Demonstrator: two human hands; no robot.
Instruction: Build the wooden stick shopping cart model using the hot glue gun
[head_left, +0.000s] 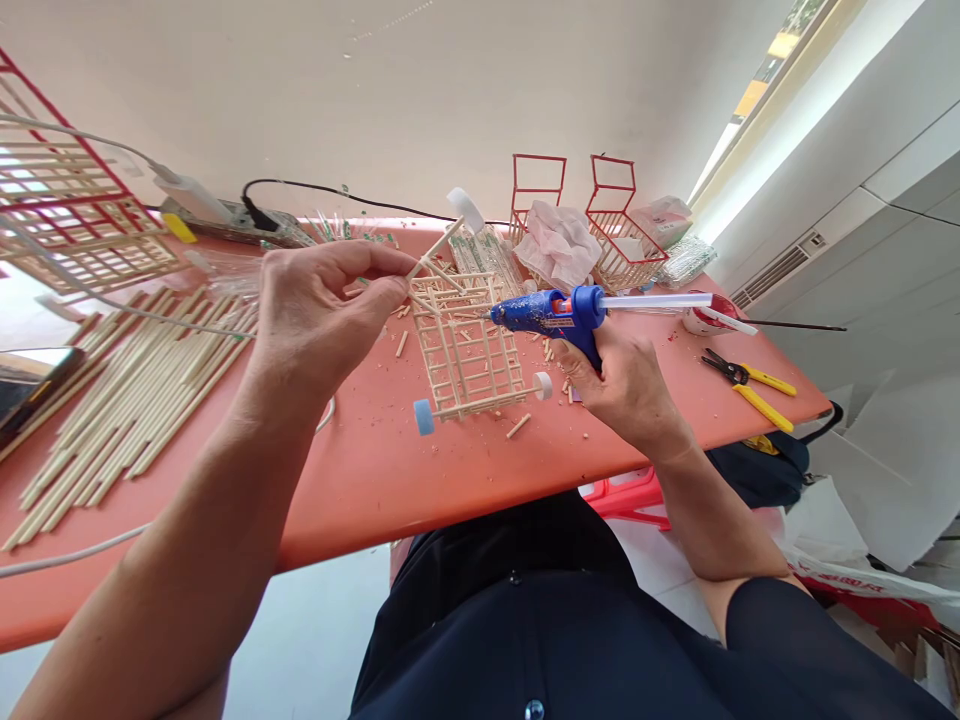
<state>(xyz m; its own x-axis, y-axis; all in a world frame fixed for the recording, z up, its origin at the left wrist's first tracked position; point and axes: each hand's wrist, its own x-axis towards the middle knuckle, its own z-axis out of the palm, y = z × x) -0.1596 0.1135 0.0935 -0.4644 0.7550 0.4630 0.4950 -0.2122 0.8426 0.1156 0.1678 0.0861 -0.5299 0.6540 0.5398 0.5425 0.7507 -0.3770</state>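
In my left hand, thumb and fingers pinch a thin wooden stick at the far left corner of a small stick frame. A white round cap sits on the stick's upper end. The lattice frame stands on the table, with a blue cap and another white cap at its near corners. My right hand is wrapped round the handle of a blue hot glue gun. Its nozzle points left, over the frame, and a clear glue stick juts from its back.
Many loose sticks cover the left of the orange table. Red-trimmed stick models and a crumpled plastic bag stand along the wall. Yellow-handled pliers lie at right. A power strip and cables run at back left.
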